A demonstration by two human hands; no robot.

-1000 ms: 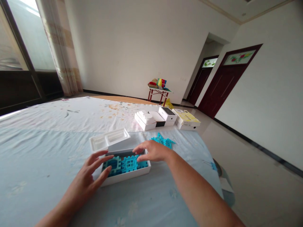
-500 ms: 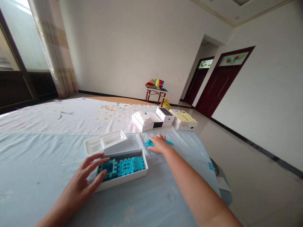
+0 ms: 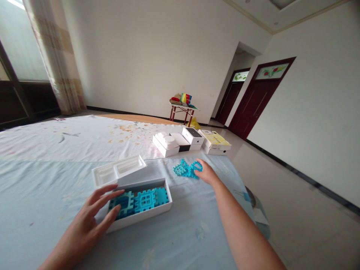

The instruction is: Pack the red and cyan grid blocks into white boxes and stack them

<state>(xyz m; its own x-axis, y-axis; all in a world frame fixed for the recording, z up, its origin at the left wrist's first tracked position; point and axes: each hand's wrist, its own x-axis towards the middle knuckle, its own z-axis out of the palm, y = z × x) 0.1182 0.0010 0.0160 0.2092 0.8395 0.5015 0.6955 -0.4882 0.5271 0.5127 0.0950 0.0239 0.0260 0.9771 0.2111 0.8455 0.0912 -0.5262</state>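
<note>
A white box (image 3: 140,217) on the tablecloth holds several blue interlocking toy building pieces (image 3: 146,200) with toothed edges. My left hand (image 3: 92,213) lies over the box's left end, fingers and thumb apart, its tips at the piece on that side. Beyond the box's right corner is a small pile of loose blue building pieces (image 3: 182,168). At the pile's right side, my right hand (image 3: 207,172) pinches the edge of a round-holed blue building piece (image 3: 197,165); some of its fingers are hidden from me.
Just behind the box lies a white plastic tray insert (image 3: 119,168). Farther back stand a white box with white items in it (image 3: 166,146), a black-and-white box (image 3: 192,137) and a yellow-and-white box (image 3: 216,142). The table's right edge curves near my right forearm.
My right hand has moved right, off the left part of the loose pile to its right side, uncovering more pieces. My left hand stays at the box. The view has shifted slightly.
</note>
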